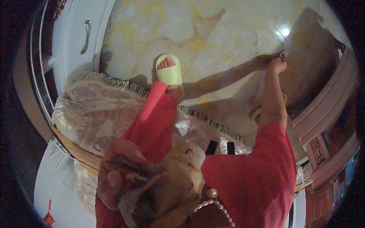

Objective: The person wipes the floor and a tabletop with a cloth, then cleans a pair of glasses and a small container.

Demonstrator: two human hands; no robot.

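Observation:
My right hand (278,64) reaches out at the upper right, its fingers curled over the marble-patterned floor. Nothing shows in its grip. The bare forearm comes out of a short red sleeve (273,139). At the lower middle, a large, dim brown shape (165,182) fills the view close to the camera. It may be my left hand, but I cannot tell. Red trousers (154,122) cover the outstretched leg, ending at a foot in a pale yellow slipper (169,74). A pearl necklace (211,202) hangs at the bottom of the view.
A fringed, patterned sofa throw (105,114) lies around my legs. Two short black objects (211,147) show beside my lap. A white door or cabinet front with a metal handle (86,37) stands at the upper left. Brown wooden furniture (328,105) curves along the right.

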